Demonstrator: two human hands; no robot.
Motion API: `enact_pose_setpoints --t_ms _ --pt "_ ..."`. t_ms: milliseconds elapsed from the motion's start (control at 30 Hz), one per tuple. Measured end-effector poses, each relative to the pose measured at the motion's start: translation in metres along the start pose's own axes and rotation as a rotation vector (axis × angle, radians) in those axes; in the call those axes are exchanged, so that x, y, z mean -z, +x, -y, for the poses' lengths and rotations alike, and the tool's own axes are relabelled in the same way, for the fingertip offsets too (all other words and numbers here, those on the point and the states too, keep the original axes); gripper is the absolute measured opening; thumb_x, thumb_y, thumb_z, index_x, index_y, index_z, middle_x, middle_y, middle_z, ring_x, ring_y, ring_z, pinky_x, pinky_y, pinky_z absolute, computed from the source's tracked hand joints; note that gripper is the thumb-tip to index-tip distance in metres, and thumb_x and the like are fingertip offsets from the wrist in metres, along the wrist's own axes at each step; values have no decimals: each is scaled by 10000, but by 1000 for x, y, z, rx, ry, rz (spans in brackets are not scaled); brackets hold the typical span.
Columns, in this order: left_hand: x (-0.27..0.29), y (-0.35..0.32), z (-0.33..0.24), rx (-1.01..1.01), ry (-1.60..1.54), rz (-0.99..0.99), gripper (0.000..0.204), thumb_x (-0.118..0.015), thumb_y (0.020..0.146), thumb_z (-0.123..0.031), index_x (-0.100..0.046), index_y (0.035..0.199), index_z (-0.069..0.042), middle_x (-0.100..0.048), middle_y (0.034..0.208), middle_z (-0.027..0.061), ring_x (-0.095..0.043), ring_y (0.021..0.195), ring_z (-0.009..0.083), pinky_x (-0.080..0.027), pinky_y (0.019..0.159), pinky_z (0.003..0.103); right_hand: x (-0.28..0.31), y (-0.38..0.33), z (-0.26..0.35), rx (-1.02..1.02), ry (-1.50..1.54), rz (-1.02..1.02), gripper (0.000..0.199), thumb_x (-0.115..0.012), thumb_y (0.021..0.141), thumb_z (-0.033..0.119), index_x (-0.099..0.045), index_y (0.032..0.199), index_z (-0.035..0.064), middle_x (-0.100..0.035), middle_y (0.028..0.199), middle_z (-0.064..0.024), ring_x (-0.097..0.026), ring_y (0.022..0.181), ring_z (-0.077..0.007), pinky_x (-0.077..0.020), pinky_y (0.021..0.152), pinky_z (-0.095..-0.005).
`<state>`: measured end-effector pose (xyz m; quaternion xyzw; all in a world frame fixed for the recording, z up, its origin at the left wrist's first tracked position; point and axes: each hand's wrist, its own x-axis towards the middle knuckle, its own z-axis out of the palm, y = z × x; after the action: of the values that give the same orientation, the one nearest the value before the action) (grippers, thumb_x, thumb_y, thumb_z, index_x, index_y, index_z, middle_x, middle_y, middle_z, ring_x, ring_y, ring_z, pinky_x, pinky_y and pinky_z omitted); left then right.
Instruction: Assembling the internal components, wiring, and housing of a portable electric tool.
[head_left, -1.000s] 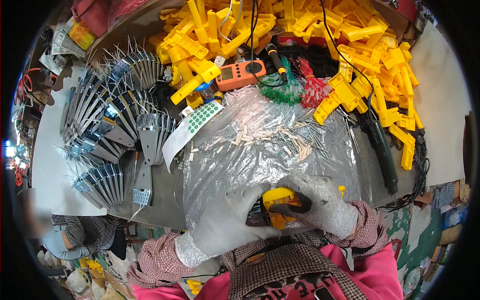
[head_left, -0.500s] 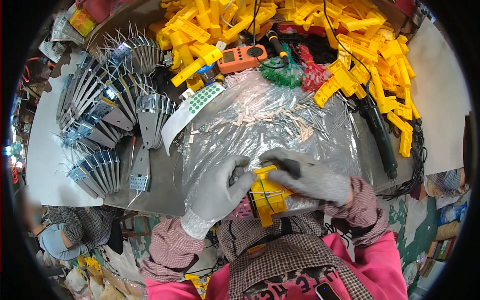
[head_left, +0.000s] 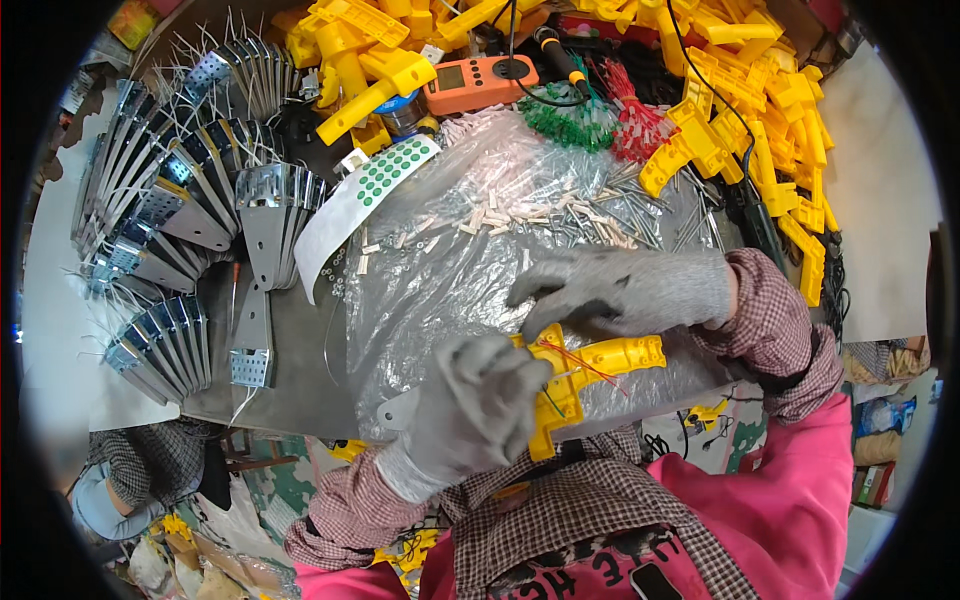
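Observation:
A yellow plastic housing with a handle-like arm pointing right lies near the table's front edge. Thin red wires and a green wire show across it. My gloved left hand is closed at the housing's left end, somewhat blurred. From under that hand a grey metal plate with a hole juts out to the left; whether it joins the housing is hidden. Just above the housing is my gloved right hand, its fingers apart and bent, one fingertip close to the upper edge. Nothing shows between them.
Clear plastic sheeting covers the middle, carrying pale small parts, screws, and green and red leaded components. Metal plates stack at left beside a sticker sheet. An orange meter and yellow housings lie behind.
The yellow housing has turned so its arm extends right, and red wires now show on it. My right hand has lifted off its right side; my left hand has moved lower and closed.

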<state>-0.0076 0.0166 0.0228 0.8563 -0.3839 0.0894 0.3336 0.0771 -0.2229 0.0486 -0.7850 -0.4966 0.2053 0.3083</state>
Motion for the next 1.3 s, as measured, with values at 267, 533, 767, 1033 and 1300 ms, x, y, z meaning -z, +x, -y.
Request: enact_pose_setpoints --t_ms 267,533,767,1033,1300 --pt "-14 -22 3 -8 -96 193 478 -669 707 -155 -606 1180 -147 -695 1040 26 -624 976 236 -405 877 439 -15 16 -6 188 -53 219 410 -556 888 128 -574 1297 113 -442 1394 -143 -450 1267 -330 -406 1065 -443" --pt "-1 -4 7 -8 -40 371 395 -668 745 -210 -636 1134 -147 -660 964 17 -622 950 236 -434 827 444 -2 21 -9 161 -242 357 266 -640 860 156 -610 1122 123 -459 1328 -121 -466 1224 -295 -426 1009 -417" --pt "6 7 11 -44 -111 439 322 -658 732 -181 -696 1049 -140 -640 924 63 -615 877 263 -447 806 445 -22 16 7 -454 964 -173 287 -629 939 255 -624 1064 -3 -649 923 -21 -584 888 -77 -486 807 -253" --pt "10 -5 13 301 -344 30 298 -686 774 44 -690 1060 -40 -675 970 118 -659 888 244 -512 787 341 -2 -27 39 -641 1169 -628 309 -577 977 263 -625 1198 53 -612 1066 -19 -487 739 -63 -456 714 -229" --pt "4 -13 7 639 -735 4 330 -640 852 51 -627 1179 11 -685 963 118 -678 848 191 -534 772 287 -34 -18 35 -300 359 -237 361 -643 896 129 -582 1245 55 -605 1128 -104 -602 1077 -230 -470 976 -359"
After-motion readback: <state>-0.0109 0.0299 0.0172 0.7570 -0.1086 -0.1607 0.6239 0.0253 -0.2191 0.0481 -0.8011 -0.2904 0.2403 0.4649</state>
